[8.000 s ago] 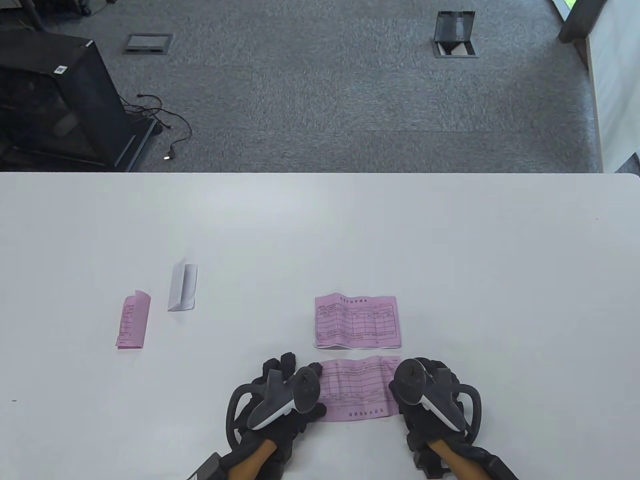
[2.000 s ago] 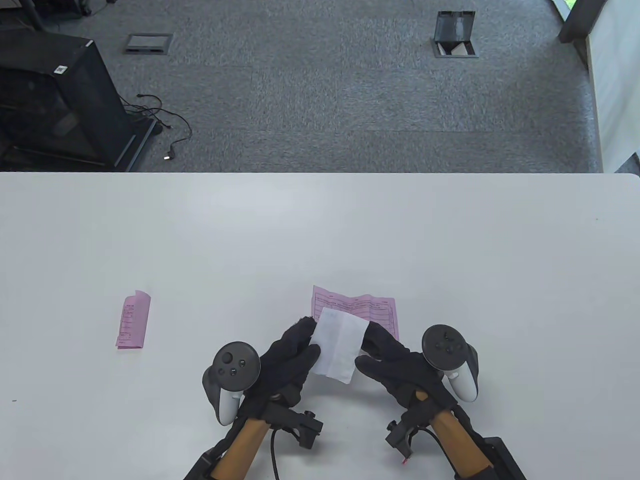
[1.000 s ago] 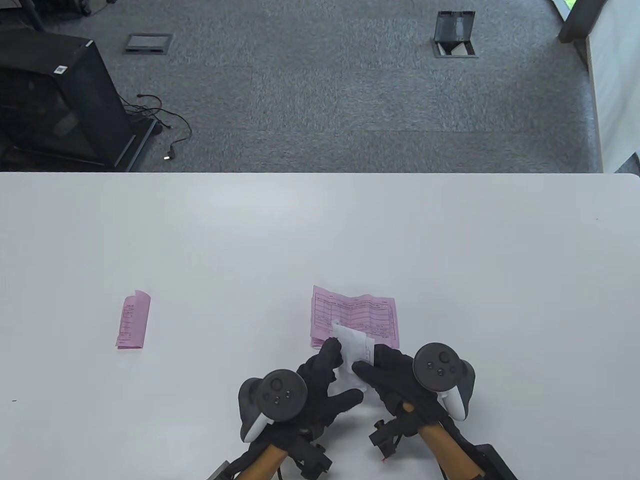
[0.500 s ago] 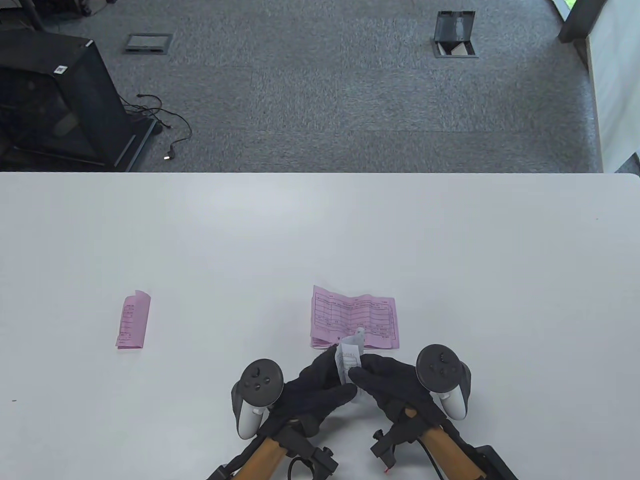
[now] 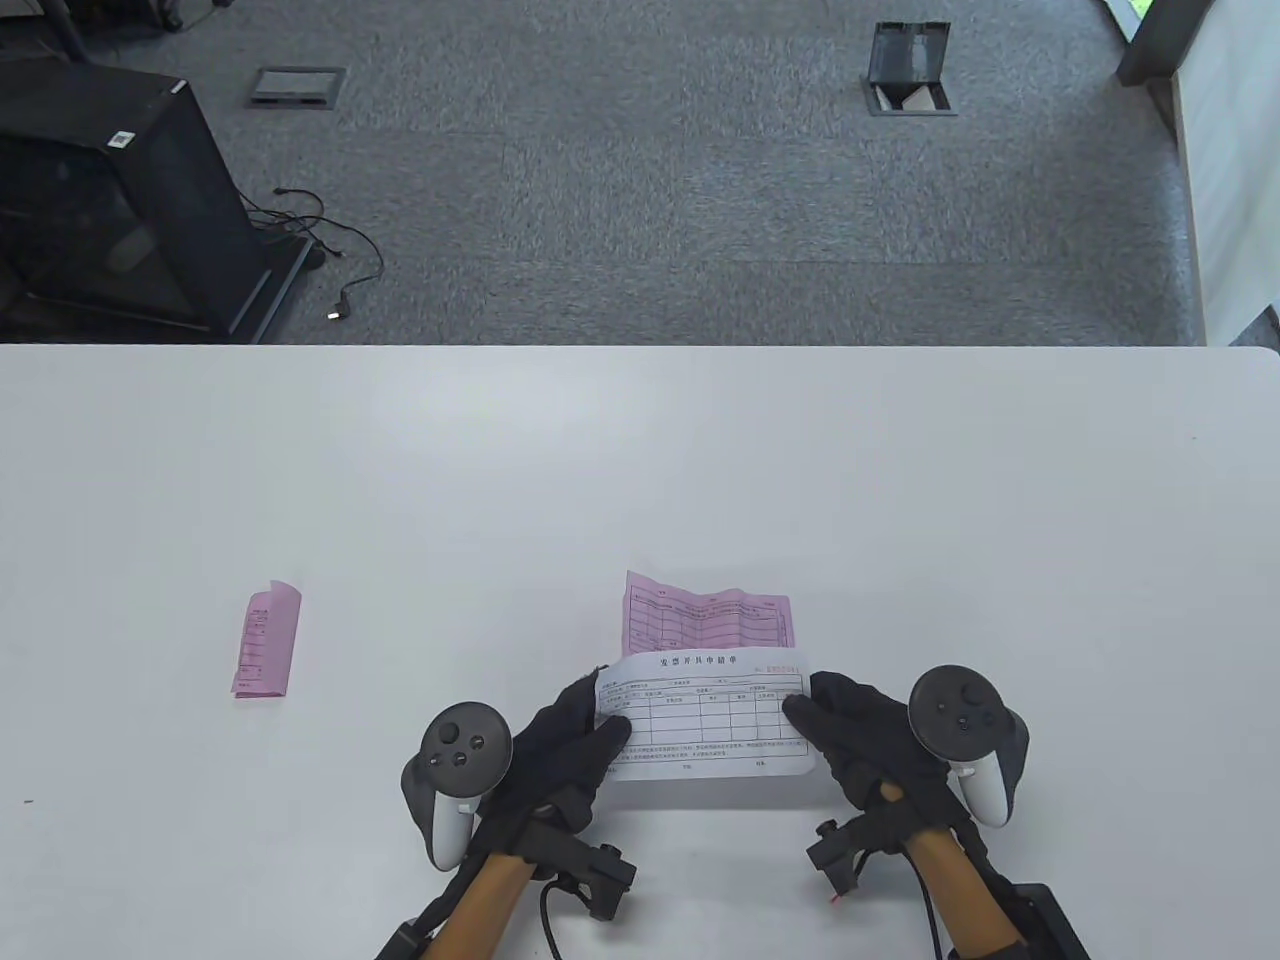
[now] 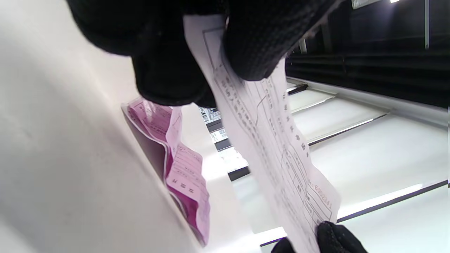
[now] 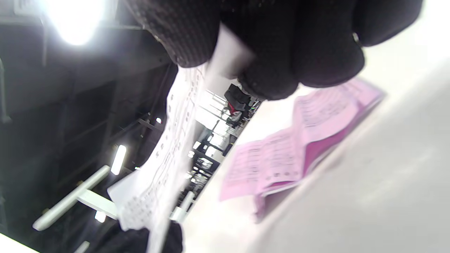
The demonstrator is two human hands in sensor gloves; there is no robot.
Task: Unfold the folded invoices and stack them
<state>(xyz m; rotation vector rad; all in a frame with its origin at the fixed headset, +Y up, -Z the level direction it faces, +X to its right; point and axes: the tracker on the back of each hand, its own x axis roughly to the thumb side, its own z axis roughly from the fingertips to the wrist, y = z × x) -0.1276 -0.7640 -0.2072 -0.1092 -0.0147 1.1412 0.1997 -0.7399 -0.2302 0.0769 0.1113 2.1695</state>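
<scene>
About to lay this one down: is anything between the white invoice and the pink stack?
Nothing visible. The white invoice, held open by the left hand and right hand, hangs just near of the pink stack, whose top is bare.

This looks like an office. Beyond the wide white table (image 5: 640,450), far ahead of the hands, the floor is covered in grey carpet squares (image 5: 640,180). Two metal floor boxes for plugs sit in it, a shut one (image 5: 298,86) ahead to the left and an open one (image 5: 909,69) ahead to the right. A black cabinet (image 5: 110,200) with a loose black cable (image 5: 330,250) stands far left.
</scene>
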